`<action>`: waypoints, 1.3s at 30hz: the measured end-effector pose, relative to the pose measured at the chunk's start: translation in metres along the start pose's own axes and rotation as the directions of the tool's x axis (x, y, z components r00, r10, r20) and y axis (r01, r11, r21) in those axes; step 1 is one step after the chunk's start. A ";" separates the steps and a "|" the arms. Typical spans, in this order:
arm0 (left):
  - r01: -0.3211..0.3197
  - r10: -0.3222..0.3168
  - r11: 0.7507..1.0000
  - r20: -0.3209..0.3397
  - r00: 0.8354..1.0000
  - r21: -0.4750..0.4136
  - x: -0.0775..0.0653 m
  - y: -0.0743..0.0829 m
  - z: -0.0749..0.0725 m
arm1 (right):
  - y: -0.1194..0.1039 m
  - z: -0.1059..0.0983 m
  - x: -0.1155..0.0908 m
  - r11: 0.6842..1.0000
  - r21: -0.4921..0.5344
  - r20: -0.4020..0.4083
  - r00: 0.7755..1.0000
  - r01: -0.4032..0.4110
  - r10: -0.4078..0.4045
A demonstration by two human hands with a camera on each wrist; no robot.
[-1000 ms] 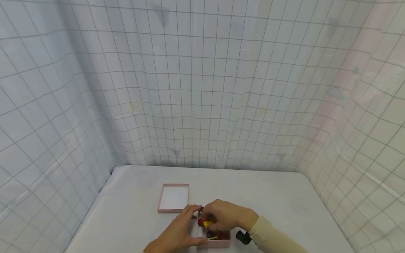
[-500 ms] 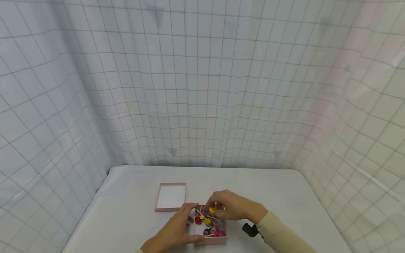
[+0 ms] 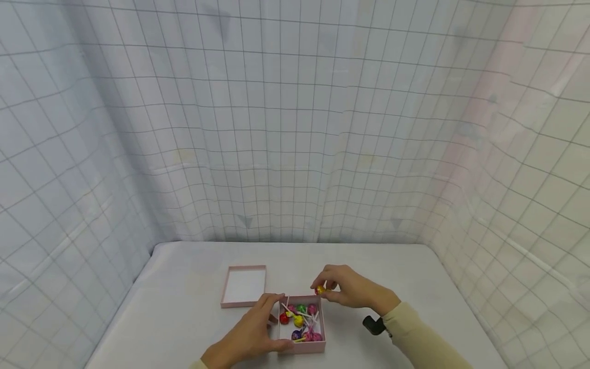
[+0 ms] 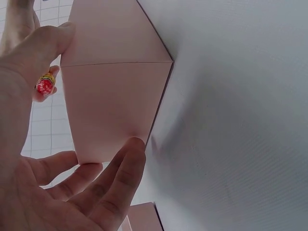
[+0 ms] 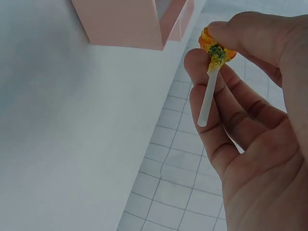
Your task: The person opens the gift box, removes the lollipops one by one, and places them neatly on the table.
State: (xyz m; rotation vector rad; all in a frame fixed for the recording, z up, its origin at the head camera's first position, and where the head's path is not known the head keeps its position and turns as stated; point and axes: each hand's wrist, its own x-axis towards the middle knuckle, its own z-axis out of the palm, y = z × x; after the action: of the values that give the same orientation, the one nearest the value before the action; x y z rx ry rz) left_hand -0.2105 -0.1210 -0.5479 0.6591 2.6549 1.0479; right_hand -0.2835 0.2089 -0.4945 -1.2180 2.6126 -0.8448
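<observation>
My left hand [image 3: 249, 328] grips a pink box [image 3: 301, 348] at its left side, thumb at the front corner and fingers reaching to the back. In the left wrist view those fingers [image 4: 122, 178] lie along the box's outer wall. Several lollipops in red, yellow, green, pink and purple wrappers lie inside, sticks pointing various ways. Just beyond the box's back right corner, my right hand [image 3: 352, 288] pinches a yellow-and-red wrapped lollipop [image 5: 217, 54] by its head between thumb and fingertips. Its white stick [image 5: 208, 98] hangs down across the fingers in the right wrist view.
A shallow pink lid [image 3: 244, 287] with a white inside lies behind and left of the box. White cloth covers the table [image 3: 387, 266]. A grid-patterned white curtain [image 3: 295, 154] surrounds it at the back and both sides. A black device [image 3: 373, 325] sits at my right wrist.
My right hand has come up out of the box and moved back and right, carrying the yellow-and-red lollipop. The left hand keeps its hold on the box.
</observation>
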 end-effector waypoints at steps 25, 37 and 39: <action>0.013 -0.012 0.999 0.022 1.000 -0.034 0.001 0.000 -0.002 | 0.063 0.019 -0.007 0.996 -0.062 -0.172 0.984 -0.066 0.054; 0.039 -0.038 0.999 0.042 0.998 -0.035 0.003 0.003 -0.004 | 0.083 0.033 -0.003 0.990 -0.079 -0.219 0.971 -0.121 0.101; 0.047 -0.045 0.998 0.042 0.998 -0.034 0.003 0.002 -0.004 | 0.083 0.034 -0.002 0.987 -0.077 -0.220 0.968 -0.138 0.118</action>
State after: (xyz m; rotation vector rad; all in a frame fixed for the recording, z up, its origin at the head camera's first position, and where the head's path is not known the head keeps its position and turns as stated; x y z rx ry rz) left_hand -0.2132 -0.1205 -0.5436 0.6028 2.5972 1.0545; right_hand -0.3257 0.2385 -0.5681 -1.0146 2.8953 -0.8861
